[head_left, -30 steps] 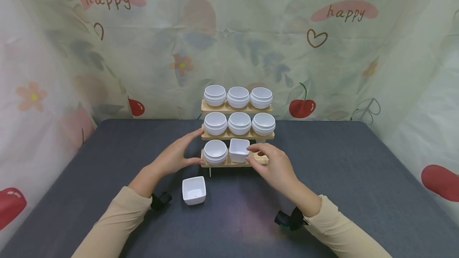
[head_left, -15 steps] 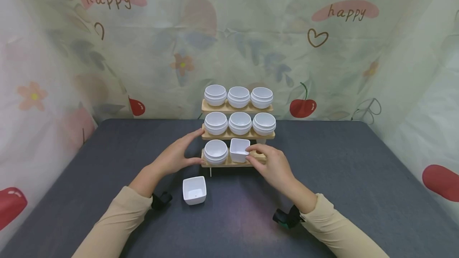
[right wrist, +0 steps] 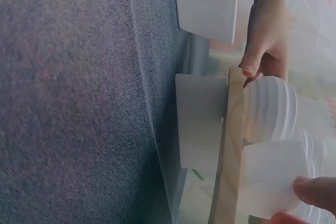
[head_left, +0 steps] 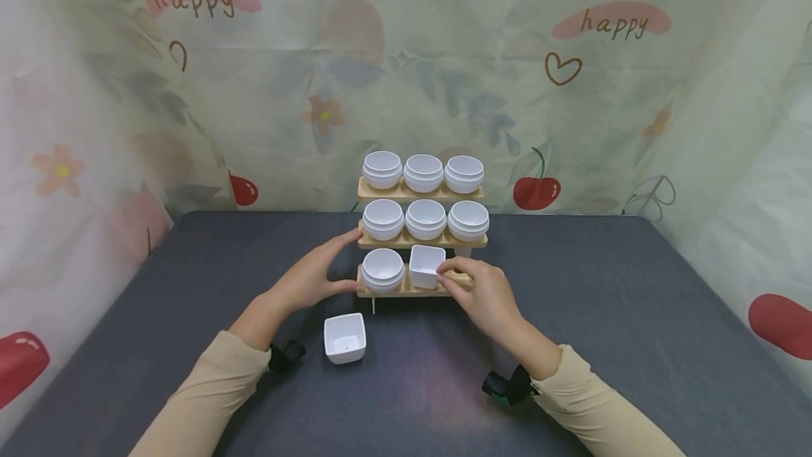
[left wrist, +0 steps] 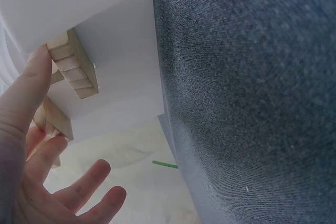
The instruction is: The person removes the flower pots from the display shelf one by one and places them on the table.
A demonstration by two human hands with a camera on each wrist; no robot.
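A tiered display stand with wooden shelves (head_left: 406, 294) rises near the back of the table. On its lowest shelf are a round white bowl (head_left: 383, 270) at the left and a square white cup (head_left: 426, 268) in the middle. My right hand (head_left: 487, 293) pinches the cup's right side between thumb and forefinger. With thumb and fingers spread, my left hand (head_left: 311, 273) touches the left ends of the bottom and middle shelves. In the left wrist view its thumb rests against a wooden shelf end (left wrist: 76, 66). Another square white cup (head_left: 345, 338) stands on the table near the left wrist.
Three round white bowls (head_left: 426, 220) fill the middle shelf, and three more white bowls (head_left: 423, 173) the top one. A dark grey cloth (head_left: 406, 400) covers the table. Behind hangs a printed curtain (head_left: 438, 41); a thin wire (head_left: 653, 192) lies at the back right.
My right wrist has shifted slightly left, its fingers still at the square cup. The left hand, stand and other cup keep their places.
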